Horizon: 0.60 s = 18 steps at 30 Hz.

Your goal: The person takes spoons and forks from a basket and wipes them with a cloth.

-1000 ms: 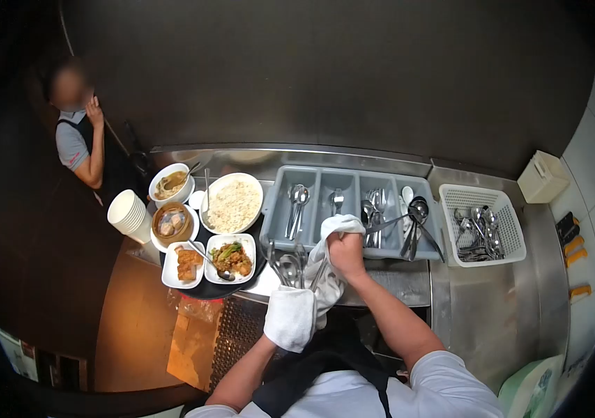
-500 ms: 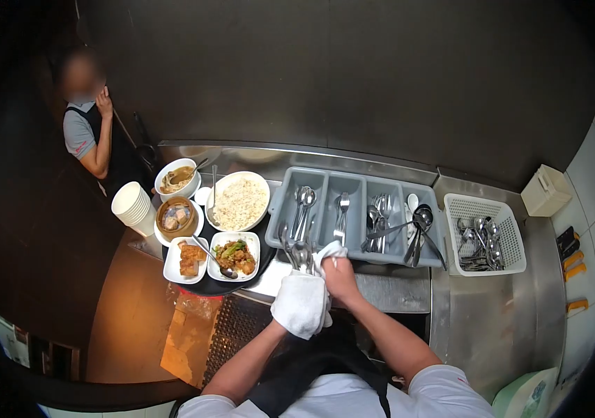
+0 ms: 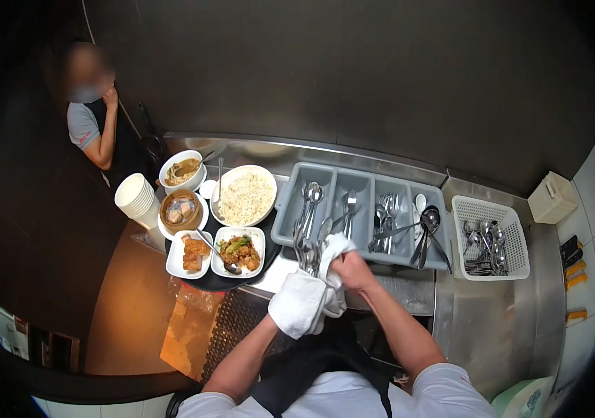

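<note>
A white cloth (image 3: 296, 301) covers my left hand (image 3: 285, 317), which is wrapped round a bunch of spoons and forks (image 3: 308, 254) standing upright out of it. The fingers are under the cloth. My right hand (image 3: 354, 272) is closed on another part of the cloth, beside the bunch, at a spoon. Just beyond my hands lies a grey cutlery tray (image 3: 283, 224) whose compartments hold spoons, forks and black ladles (image 3: 430, 219). A white basket (image 3: 522, 268) of cutlery stands to its right.
At the left, a black tray (image 3: 207, 282) carries rice (image 3: 245, 198), soup (image 3: 182, 171), a bamboo steamer (image 3: 180, 210) and two square dishes. Stacked cups (image 3: 137, 198) stand beside it. A person (image 3: 95, 132) is at the back left. Orange-handled knives (image 3: 576, 275) hang at the right.
My right hand has moved slightly right and down with the cloth, and a spoon now shows leaning apart from the bunch. The person at the left has shifted a little. The view has tilted slightly.
</note>
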Available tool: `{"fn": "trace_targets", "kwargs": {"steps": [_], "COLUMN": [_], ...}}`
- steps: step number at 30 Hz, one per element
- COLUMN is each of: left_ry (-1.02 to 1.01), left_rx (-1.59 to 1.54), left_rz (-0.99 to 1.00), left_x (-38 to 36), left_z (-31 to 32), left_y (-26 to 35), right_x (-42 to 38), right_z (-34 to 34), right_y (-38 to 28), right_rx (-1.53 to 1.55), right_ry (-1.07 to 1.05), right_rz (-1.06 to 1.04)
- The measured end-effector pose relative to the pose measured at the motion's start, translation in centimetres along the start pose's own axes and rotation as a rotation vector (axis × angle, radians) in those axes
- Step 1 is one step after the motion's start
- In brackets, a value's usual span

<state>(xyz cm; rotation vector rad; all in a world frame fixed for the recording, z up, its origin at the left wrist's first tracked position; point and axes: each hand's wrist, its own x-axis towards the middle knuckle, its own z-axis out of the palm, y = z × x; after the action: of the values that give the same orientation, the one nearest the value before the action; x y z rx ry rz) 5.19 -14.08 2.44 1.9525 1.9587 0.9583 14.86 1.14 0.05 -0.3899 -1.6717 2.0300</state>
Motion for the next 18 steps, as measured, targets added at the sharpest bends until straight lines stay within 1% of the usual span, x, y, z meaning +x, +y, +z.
{"fn": "trace_targets", "kwargs": {"steps": [1, 3, 5, 6, 8, 9, 10, 11, 12, 13, 16, 17, 18], "left_ry": [-0.046, 0.020, 0.091, 0.149, 0.144, 0.086, 0.048, -0.044, -0.141, -0.079, 0.074, 0.113, 0.071], "left_rx": [0.103, -0.456, -1.014, -1.367, -0.797, -0.542, -0.287, -0.067, 0.152, 0.188, 0.272, 0.285, 0.331], "left_rz": [0.033, -0.261, -0.540, -0.524, -0.293, -0.226, -0.154, -0.132, -0.109, -0.073, 0.025, 0.045, -0.016], "left_x": [-0.5, -1.2, -1.3, -1.1, -2.3, -2.2, -1.4, -0.7, 0.0, -0.1, 0.3, 1.0, 1.7], "left_z": [0.2, -0.1, -0.4, 0.0, 3.9, 3.7, 2.4, 0.8, -0.4, 0.2, 1.2, 0.8, 0.8], "left_y": [-0.2, 1.2, 2.8, 2.6, -2.2, -2.4, -1.6, -0.5, 0.8, 0.8, 0.8, 1.1, 0.8], "right_x": [0.8, 1.8, 2.7, 3.0, 2.4, 1.8, 1.3, 0.5, 0.8, 1.5, 2.5, 2.2, 1.3], "right_z": [-1.1, -1.8, -2.0, -1.9, 0.2, 1.1, 1.7, 1.9, 1.0, -0.1, -0.8, -0.2, 1.0], "right_y": [0.7, 1.6, 1.0, 0.9, 1.6, 2.2, 3.8, 5.2, 4.7, 4.0, 3.7, 4.0, 4.8], "right_rx": [-0.025, -0.488, -0.513, -0.526, -0.288, -0.167, -0.117, -0.334, -0.375, -0.412, -0.200, -0.251, -0.303], "right_ry": [-0.088, 0.053, 0.212, 0.285, 0.473, 0.564, 0.467, 0.463, 0.405, 0.352, 0.494, 0.480, 0.464], "right_rz": [-0.042, -0.172, -0.193, -0.203, -0.013, 0.081, 0.107, -0.095, 0.012, 0.117, 0.200, 0.093, -0.013]}}
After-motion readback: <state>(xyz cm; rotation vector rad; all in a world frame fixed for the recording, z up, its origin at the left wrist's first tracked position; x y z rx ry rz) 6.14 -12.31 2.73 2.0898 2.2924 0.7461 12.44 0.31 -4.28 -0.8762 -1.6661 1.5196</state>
